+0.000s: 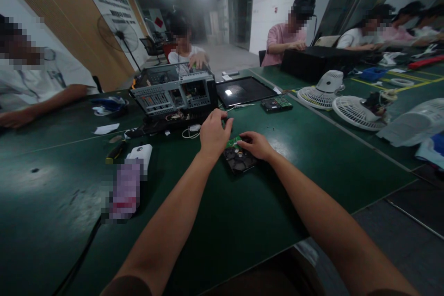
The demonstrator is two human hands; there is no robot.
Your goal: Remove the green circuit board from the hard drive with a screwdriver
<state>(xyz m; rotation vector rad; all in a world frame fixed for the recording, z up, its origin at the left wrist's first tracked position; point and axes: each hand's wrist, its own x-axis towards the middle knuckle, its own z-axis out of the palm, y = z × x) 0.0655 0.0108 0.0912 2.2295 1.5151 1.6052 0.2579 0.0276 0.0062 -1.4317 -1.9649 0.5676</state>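
Green tabletop [239,226], hard drive [242,159] diagonally away

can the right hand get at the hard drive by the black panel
Probably yes: the right hand is at the nearer drive, with only green tabletop and a few tiny dark bits between it and the farther drive.

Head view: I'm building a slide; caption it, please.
Right hand touching a hard drive, left hand near it, computer case beyond.

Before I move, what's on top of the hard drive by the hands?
Fingers of the right hand reach over the hard drive, covering part of its green circuit board. Its dark nearer part shows; whether the fingers touch it is unclear.
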